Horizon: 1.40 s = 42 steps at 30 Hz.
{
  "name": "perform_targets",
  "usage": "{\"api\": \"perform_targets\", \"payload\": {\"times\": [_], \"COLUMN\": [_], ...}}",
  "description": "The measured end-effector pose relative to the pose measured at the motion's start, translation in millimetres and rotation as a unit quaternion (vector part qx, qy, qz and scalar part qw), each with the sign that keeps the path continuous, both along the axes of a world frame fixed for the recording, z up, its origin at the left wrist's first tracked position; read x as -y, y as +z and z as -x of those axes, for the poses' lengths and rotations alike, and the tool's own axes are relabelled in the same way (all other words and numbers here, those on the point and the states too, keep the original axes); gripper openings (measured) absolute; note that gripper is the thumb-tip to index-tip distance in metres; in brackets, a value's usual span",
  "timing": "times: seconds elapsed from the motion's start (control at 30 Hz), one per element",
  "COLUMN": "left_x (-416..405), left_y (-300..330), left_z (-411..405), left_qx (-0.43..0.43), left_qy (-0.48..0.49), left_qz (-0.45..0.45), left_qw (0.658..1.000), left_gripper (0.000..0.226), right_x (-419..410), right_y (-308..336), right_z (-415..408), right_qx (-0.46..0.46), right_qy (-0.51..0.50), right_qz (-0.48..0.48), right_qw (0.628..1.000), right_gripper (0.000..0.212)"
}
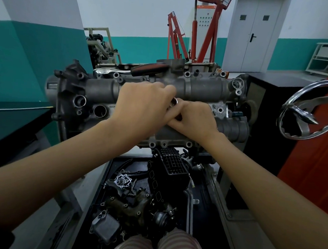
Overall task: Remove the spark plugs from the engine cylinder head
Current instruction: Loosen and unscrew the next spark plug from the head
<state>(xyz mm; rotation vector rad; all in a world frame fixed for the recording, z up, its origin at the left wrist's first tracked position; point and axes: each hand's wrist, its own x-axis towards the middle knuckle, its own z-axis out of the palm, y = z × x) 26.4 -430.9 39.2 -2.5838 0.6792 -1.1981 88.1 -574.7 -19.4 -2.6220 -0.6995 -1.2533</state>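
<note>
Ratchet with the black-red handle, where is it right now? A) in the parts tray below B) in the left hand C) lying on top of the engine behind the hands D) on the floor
C: the ratchet lies on the engine, beyond both hands.

The walls (141, 14) are white above and teal below, and a wide pillar (37, 39) painted the same way stands at the left. A grey double door (255, 34) with two small windows and a dark handle sits at the back right. Before the far wall stand a red engine hoist (206, 36) and a pale control cabinet (203, 20). A cream metal frame (104, 40) stands left of them, and a white shelf rack (325, 58) at the far right. The floor (285, 73) is pale grey. Light is even and soft.
</note>
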Motion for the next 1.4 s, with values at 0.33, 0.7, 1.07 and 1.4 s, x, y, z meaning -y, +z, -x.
{"api": "perform_targets", "payload": {"times": [0.33,0.7,1.07,1.4], "left_x": [-3.8,-1.6,-1.4,1.1], "left_y": [-2.7,4.1,-0.5,1.8], "left_z": [6.5,-3.1,4.1,-0.2], "left_qx": [-0.024,-0.016,-0.015,-0.024], "left_qy": [-0.038,0.000,-0.048,0.005], "left_qz": [0.012,0.000,0.024,0.017], "left_qw": [0.999,1.000,0.998,1.000], "left_gripper": [0.036,0.049,0.029,0.054], "right_x": [-3.7,-3.1,-0.8,-2.6], "right_y": [-0.5,0.7,-1.9,-0.6], "right_z": [4.6,5.7,-1.4,3.1], "right_qx": [0.009,0.038,0.021,0.073], "right_qy": [0.020,0.036,0.026,0.049], "right_qz": [-0.025,-0.043,-0.026,-0.033], "right_qw": [0.999,0.998,0.999,0.996], "right_gripper": [0.036,0.033,0.029,0.033]}}
